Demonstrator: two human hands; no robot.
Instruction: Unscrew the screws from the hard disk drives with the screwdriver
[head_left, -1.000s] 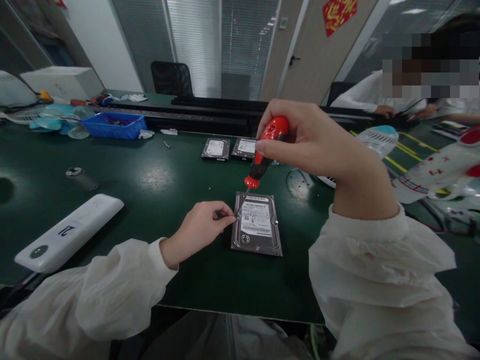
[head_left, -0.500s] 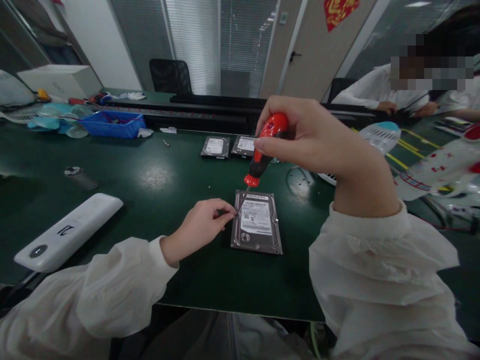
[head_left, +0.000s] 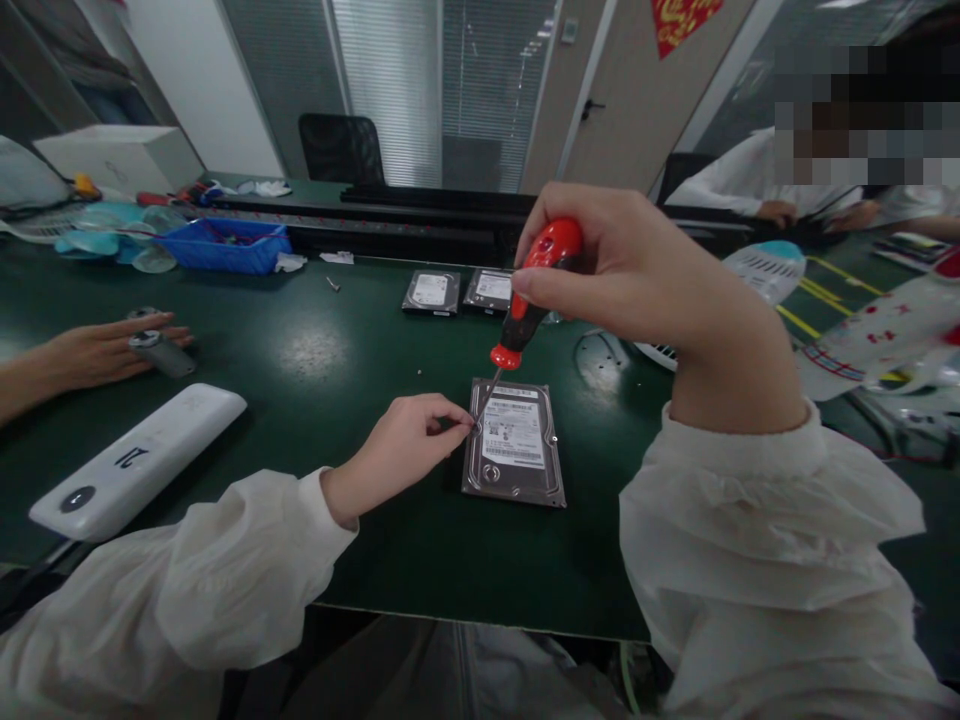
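Head view, screw work: judged under way at the hard drive (head_left: 516, 445); the top cover is seen in place, but whether a screw is being driven or drawn cannot be told.
Further drives (head_left: 431, 293): laid by the worktop's (head_left: 405, 585) far edge, apparently left aside.
Hard drive: laid flat near the worktop's front edge, between and below the hands.
Right hand (head_left: 619, 270): wrapped round the screwdriver (head_left: 523, 318), above the drive's far side.
Left hand (head_left: 409, 440): fingertips narrowed at the drive's left edge, beside the shaft; whether anything is pinched cannot be told.

Tip of screwdriver (head_left: 521, 322) indistinct, red sign (head_left: 681, 20) cropped
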